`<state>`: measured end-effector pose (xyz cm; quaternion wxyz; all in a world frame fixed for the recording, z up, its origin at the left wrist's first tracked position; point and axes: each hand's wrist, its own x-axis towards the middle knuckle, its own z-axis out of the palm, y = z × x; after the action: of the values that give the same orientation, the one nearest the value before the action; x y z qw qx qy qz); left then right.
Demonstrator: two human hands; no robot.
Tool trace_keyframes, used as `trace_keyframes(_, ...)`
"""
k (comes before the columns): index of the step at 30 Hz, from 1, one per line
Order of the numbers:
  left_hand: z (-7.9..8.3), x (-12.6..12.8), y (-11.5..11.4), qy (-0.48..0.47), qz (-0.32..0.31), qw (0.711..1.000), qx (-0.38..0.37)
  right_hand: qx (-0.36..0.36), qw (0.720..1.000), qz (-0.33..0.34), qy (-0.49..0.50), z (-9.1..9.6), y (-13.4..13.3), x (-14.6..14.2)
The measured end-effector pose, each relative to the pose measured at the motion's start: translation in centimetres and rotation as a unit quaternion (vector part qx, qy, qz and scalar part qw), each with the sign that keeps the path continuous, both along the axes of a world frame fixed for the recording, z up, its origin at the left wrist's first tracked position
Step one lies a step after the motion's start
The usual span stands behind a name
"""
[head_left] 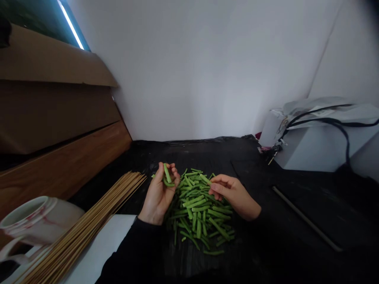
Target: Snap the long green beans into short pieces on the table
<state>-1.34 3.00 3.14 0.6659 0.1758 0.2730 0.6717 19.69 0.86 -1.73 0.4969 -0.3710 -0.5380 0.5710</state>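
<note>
A heap of short green stalk pieces [199, 209] lies on the black table cover [266, 236] in front of me. My left hand [158, 195] is closed around a few green stalk pieces [167, 175] that stick up above its fingers, just left of the heap. My right hand [232, 193] rests on the heap's right side and pinches one green piece [205, 178] by its end between thumb and fingers. Both sleeves are black.
A bundle of bamboo skewers [89, 228] lies at the left, over a white sheet [100, 248]. A white cup [32, 221] stands at the lower left. A white box with black cables [319, 134] sits at the right; a thin rod [304, 219] lies before it.
</note>
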Motion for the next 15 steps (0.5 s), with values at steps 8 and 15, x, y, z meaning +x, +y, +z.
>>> trace_keyframes(8,-0.4,1.1,-1.7,0.251,-0.078,0.955,0.135,-0.003,1.000,0.017,-0.004,0.4,-0.4,-0.3)
trace_keyframes(15,-0.7,1.8,-2.3,0.580,0.054,0.778,0.234,0.001,0.999,0.039,-0.016,0.3,-0.4,-0.3)
